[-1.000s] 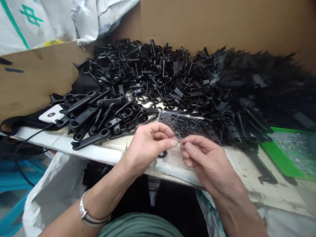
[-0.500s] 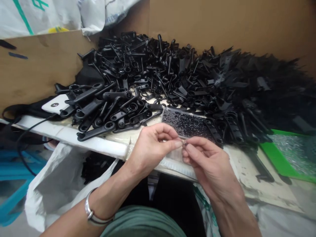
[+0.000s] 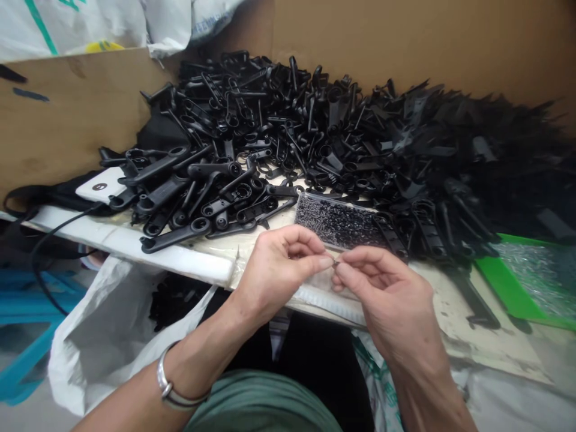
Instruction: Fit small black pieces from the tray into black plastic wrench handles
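My left hand (image 3: 283, 264) is closed in a pinch, thumb against forefinger, over the front edge of the workbench. Facing it, my right hand (image 3: 387, 288) pinches too, and the fingertips of both hands nearly meet. Between them shows a tiny dark piece (image 3: 335, 263), too small to name. Just behind the hands lies a shallow clear tray (image 3: 337, 222) filled with small black parts. Loose black plastic arms (image 3: 175, 234) with ring-shaped ends lie to the left of the tray, and more lean on its right side.
A large heap of black plastic parts (image 3: 306, 120) covers the back of the bench against cardboard walls (image 3: 427, 42). At right is a green tray (image 3: 508, 288) of small clear pieces. A white device (image 3: 101, 186) with a cable lies left. Below hangs an open white sack (image 3: 99, 336).
Both hands keep their pinch at the same place. My right hand has turned slightly, its knuckles moving a little to the right. The view has shifted slightly.
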Tool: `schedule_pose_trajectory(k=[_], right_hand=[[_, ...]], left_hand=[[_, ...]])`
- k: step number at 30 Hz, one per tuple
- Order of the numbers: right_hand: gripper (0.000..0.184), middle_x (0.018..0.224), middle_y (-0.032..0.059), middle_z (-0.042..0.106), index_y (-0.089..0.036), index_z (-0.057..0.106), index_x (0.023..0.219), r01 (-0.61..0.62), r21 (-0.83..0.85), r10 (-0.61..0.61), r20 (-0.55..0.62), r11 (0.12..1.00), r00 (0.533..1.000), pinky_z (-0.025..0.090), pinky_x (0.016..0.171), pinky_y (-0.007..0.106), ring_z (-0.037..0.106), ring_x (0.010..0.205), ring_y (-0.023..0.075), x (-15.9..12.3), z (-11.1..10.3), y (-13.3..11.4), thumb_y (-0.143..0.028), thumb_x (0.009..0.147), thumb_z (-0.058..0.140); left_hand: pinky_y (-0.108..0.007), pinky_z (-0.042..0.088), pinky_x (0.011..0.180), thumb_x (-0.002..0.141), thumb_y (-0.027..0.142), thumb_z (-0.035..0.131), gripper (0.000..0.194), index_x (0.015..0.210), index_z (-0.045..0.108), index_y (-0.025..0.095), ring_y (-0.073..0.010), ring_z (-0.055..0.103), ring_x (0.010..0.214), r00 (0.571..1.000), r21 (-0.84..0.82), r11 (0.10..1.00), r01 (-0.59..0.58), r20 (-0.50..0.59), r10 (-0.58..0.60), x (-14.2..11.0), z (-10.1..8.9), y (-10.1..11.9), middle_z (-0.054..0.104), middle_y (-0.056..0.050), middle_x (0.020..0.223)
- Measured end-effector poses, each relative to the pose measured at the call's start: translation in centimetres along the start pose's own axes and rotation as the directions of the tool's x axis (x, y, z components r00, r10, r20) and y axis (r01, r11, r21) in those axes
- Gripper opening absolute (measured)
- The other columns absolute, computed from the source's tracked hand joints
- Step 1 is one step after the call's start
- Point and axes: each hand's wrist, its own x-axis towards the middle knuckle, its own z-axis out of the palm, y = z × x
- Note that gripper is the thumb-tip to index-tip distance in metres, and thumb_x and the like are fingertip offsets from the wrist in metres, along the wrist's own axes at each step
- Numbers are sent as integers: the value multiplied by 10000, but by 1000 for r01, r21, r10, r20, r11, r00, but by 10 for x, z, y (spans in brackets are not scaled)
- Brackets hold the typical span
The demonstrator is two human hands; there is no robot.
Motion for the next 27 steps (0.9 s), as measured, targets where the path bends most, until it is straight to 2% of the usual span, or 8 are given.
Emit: schedule_pose_trajectory(k=[5, 11, 17, 23, 25, 27], right_hand=[[104, 748, -9, 677, -212, 676, 857, 62, -113, -64, -22, 992, 998, 577, 605, 197, 657, 626, 126, -2, 2, -6, -185, 790, 751], [25, 612, -23, 662, -214, 717, 818, 49, -290, -63, -37, 956, 997, 565, 525, 190, 631, 523, 125, -6, 3, -10, -198, 825, 700], [47, 628, -37, 671, -221, 705, 859, 106, -395, -128, -31, 913, 991, 559, 524, 172, 634, 525, 114, -13, 6, -11, -210, 852, 660], [33, 635, -34, 668, -199, 690, 831, 134, -460, -186, -70, 878, 980, 542, 529, 179, 620, 504, 108, -10, 13, -6, -217, 818, 666], [32, 606, -38, 655, -197, 692, 833, 107, -412, -146, -64, 905, 987, 527, 499, 168, 613, 492, 104, -8, 13, -5, -210, 822, 665], [26, 579, -45, 642, -200, 692, 832, 74, -359, -101, -57, 930, 993, 518, 487, 153, 607, 487, 98, -7, 10, -3, -207, 830, 667]], left_hand=[[-203, 484, 608, 679, 144, 774, 138, 729, 647, 126, -109, 604, 643, 998, 47, 997, -54, 20, 53, -1, 1, 0, 662, -13, 698], [-207, 478, 612, 710, 123, 734, 86, 727, 652, 140, -113, 600, 659, 997, 108, 991, -81, -10, 83, -3, 2, -4, 662, -11, 704], [-221, 501, 632, 717, 123, 726, 77, 714, 656, 154, -132, 625, 685, 992, 156, 982, -105, -47, 114, -5, 5, -11, 675, -8, 722], [-222, 511, 659, 756, 119, 702, 58, 756, 659, 158, -136, 643, 717, 991, 242, 962, -127, -5, 132, -7, 2, -9, 688, -1, 762], [-225, 511, 700, 786, 126, 685, 54, 816, 669, 168, -137, 652, 760, 987, 348, 923, -163, 46, 157, -10, -4, -4, 699, 4, 809], [-246, 495, 785, 815, 139, 670, 104, 908, 670, 185, -148, 656, 853, 966, 539, 803, -252, 97, 238, -16, -16, 3, 710, 4, 901]])
